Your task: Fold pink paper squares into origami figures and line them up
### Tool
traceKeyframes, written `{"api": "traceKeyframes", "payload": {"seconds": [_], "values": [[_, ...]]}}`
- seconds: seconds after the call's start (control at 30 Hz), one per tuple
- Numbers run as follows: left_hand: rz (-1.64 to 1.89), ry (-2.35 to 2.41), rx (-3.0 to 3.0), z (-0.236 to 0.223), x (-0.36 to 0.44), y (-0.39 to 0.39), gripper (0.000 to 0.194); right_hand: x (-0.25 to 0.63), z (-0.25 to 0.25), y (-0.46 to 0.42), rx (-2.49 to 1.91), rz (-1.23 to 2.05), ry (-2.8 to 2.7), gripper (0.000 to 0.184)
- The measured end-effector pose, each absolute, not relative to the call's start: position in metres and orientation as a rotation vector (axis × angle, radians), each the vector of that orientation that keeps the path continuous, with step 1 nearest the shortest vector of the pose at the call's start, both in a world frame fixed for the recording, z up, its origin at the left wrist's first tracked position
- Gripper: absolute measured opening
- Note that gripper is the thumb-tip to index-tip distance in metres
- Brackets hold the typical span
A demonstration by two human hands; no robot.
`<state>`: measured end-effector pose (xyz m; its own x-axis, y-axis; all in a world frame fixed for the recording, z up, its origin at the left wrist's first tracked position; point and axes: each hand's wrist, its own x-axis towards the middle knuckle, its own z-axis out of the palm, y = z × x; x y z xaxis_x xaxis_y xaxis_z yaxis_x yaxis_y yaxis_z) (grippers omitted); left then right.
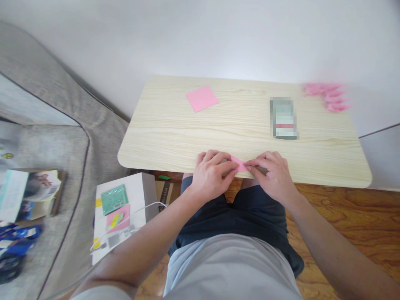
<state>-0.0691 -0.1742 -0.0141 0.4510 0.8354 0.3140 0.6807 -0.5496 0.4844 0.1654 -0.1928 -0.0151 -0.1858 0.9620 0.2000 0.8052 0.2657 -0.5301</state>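
Note:
A small folded piece of pink paper [241, 165] lies between my hands at the front edge of the wooden table [168, 133]. My left hand [214, 171] pinches its left side with thumb and forefinger. On the opposite side, my right hand [272, 173] grips the paper's right end between the fingertips. Fingers cover part of the folds. Farther back on the table rests a flat pink paper square [202, 98]. Several folded pink paper pieces [336, 96], pointed at one end, sit together in the far right corner.
A blurred-out phone-like rectangle [283, 118] lies right of centre on the table. Left of my legs stands a white box [146, 196] carrying a green packet [114, 199], pink paper and a white cable. A grey sofa [71, 166] holds boxes at far left; a wall stands behind the table.

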Motion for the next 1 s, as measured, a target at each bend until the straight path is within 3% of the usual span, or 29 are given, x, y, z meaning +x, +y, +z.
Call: {"api": "traceKeyframes", "payload": {"seconds": [0.17, 0.4, 0.57, 1.0], "values": [[0.77, 1.264, 2.446, -0.014, -0.072, -0.176, 0.018, 0.166, -0.018, -0.204, -1.643, 0.305, -1.998, 0.027], [0.746, 1.206, 2.471, -0.015, -0.079, -0.184, 0.028, 0.148, -0.016, -0.239, -1.634, 0.223, -1.998, 0.019], [0.765, 1.156, 2.49, -0.018, -0.083, -0.187, 0.033, 0.141, -0.016, -0.247, -1.596, 0.249, -2.039, 0.028], [0.898, 1.117, 2.505, -0.034, -0.083, -0.192, 0.019, 0.144, -0.015, -0.232, -1.523, 0.36, -1.975, 0.01]]}}
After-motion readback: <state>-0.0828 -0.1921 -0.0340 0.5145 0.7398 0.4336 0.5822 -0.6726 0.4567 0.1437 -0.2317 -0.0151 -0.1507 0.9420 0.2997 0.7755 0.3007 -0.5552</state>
